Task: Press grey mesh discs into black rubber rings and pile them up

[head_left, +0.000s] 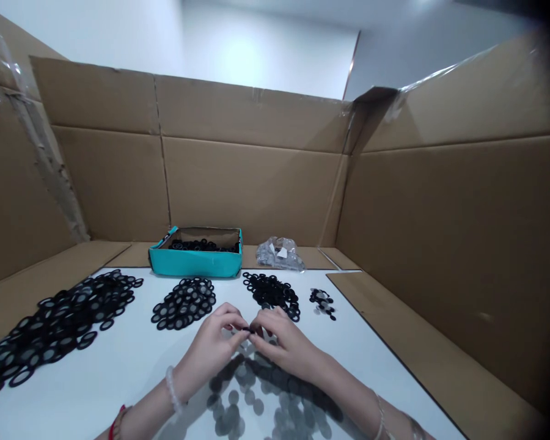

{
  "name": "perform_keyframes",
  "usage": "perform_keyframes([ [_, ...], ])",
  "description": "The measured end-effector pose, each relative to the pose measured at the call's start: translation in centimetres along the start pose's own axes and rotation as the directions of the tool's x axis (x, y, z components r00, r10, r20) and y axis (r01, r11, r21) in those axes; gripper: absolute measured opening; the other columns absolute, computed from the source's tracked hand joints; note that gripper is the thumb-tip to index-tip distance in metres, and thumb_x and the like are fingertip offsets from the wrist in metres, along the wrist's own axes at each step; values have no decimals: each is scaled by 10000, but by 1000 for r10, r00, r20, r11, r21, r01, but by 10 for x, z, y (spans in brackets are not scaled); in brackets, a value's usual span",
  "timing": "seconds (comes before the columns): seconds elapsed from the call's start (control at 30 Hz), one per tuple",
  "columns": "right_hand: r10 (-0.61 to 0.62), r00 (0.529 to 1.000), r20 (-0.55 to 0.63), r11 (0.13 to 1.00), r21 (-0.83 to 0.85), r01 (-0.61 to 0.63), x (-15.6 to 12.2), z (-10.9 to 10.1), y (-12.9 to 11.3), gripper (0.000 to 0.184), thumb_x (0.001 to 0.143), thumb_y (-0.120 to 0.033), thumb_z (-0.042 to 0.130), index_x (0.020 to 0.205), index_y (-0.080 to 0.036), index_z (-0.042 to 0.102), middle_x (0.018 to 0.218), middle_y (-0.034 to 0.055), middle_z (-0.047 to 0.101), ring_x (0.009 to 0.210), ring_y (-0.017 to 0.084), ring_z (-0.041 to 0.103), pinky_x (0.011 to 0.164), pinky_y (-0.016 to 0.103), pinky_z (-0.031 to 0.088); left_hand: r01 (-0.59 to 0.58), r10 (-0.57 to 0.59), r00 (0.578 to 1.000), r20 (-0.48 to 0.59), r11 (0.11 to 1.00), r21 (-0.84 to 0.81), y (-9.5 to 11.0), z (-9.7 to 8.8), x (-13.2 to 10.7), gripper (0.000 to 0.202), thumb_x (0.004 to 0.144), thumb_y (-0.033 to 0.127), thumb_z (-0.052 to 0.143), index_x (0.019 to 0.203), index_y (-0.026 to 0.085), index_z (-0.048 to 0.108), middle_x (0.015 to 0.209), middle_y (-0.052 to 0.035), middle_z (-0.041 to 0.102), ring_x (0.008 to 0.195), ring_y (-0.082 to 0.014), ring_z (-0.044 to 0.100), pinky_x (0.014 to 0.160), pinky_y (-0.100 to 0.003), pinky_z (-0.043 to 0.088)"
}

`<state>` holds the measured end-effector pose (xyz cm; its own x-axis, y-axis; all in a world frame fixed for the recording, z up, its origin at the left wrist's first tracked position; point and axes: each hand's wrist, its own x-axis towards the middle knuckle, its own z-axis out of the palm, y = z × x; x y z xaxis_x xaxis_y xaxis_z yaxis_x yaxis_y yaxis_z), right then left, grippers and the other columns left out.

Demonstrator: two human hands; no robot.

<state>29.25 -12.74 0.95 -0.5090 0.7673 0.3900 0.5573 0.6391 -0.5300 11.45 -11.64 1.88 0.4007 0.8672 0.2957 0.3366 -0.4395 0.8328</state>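
Note:
My left hand [215, 345] and my right hand [286, 342] meet at the middle of a white table top [119, 373], fingertips pinched together on one small black ring [247, 329]. Just below the hands lies a spread of grey round discs [256, 397]. Beyond the fingers sit a pile of black rings with grey centres [184, 303] and a pile of plain black rings [272, 293]. A long heap of larger black rings [59, 324] runs along the left side.
A teal box [197, 252] holding black rings stands at the back. A clear plastic bag [282, 252] lies to its right, and a small ring cluster [323, 302] sits further right. Tall cardboard walls [440, 244] enclose the table on three sides.

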Motion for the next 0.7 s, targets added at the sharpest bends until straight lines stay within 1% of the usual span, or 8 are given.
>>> perform_keyframes([
  [0.1, -65, 997, 28, 994, -83, 67, -2, -2, -2, 193, 917, -246, 411, 741, -191, 468, 719, -13, 515, 699, 140, 458, 716, 293, 300, -85, 84, 996, 17, 993, 78, 2, -1, -4, 117, 763, 136, 511, 713, 182, 606, 843, -37, 532, 826, -186, 532, 779, -284, 409],
  [0.17, -93, 995, 20, 991, -100, 94, -2, -2, -2, 212, 923, -216, 377, 733, -190, 464, 717, -5, 510, 693, 142, 450, 707, 297, 295, -120, 116, 992, 43, 987, 105, 3, -3, -5, 132, 771, 121, 499, 733, 188, 606, 844, -36, 527, 825, -187, 528, 777, -287, 410],
  [0.27, -107, 994, -13, 992, -62, 106, -3, -1, 0, 224, 929, -223, 363, 736, -190, 473, 718, 0, 503, 692, 144, 443, 711, 300, 293, -147, 141, 988, 62, 983, 112, 4, -8, -3, 121, 772, 134, 521, 738, 196, 619, 839, -34, 531, 827, -190, 527, 778, -291, 407],
  [0.33, -90, 996, -15, 996, -14, 90, -4, -1, 1, 240, 933, -245, 369, 722, -191, 469, 698, -11, 488, 674, 137, 438, 721, 296, 297, -142, 137, 989, 63, 986, 86, 5, -9, -1, 104, 772, 161, 540, 735, 196, 631, 840, -35, 538, 831, -190, 529, 782, -292, 406],
  [0.4, -54, 999, 8, 998, 34, 53, -4, -1, 4, 260, 938, -277, 371, 711, -192, 465, 685, -22, 480, 663, 132, 435, 731, 292, 306, -92, 89, 994, 68, 995, 30, 4, -8, 0, 103, 768, 203, 560, 707, 185, 641, 833, -38, 550, 830, -191, 536, 781, -291, 410],
  [0.47, -3, 1000, 16, 997, 76, 2, -3, -1, 6, 262, 936, -321, 382, 725, -196, 473, 697, -20, 490, 686, 139, 438, 721, 283, 323, 16, -10, 996, 85, 997, -75, 2, -5, 1, 125, 762, 253, 576, 699, 170, 644, 805, -38, 566, 792, -186, 547, 739, -283, 426],
  [0.57, 48, 999, -14, 991, 128, -45, -2, -2, 8, 232, 913, -365, 430, 772, -197, 505, 733, -5, 515, 734, 155, 458, 680, 265, 347, 172, -146, 983, 115, 948, -266, -2, 1, 2, 170, 753, 318, 594, 767, 155, 642, 767, -33, 598, 724, -173, 555, 661, -269, 441],
  [0.7, 57, 997, -61, 984, 173, -46, 0, -3, 8, 224, 901, -341, 456, 760, -187, 535, 715, -4, 527, 710, 149, 482, 668, 259, 361, 264, -229, 964, 134, 877, -402, 0, 4, 1, 241, 720, 370, 632, 822, 152, 642, 784, -38, 624, 727, -176, 569, 673, -276, 457],
])
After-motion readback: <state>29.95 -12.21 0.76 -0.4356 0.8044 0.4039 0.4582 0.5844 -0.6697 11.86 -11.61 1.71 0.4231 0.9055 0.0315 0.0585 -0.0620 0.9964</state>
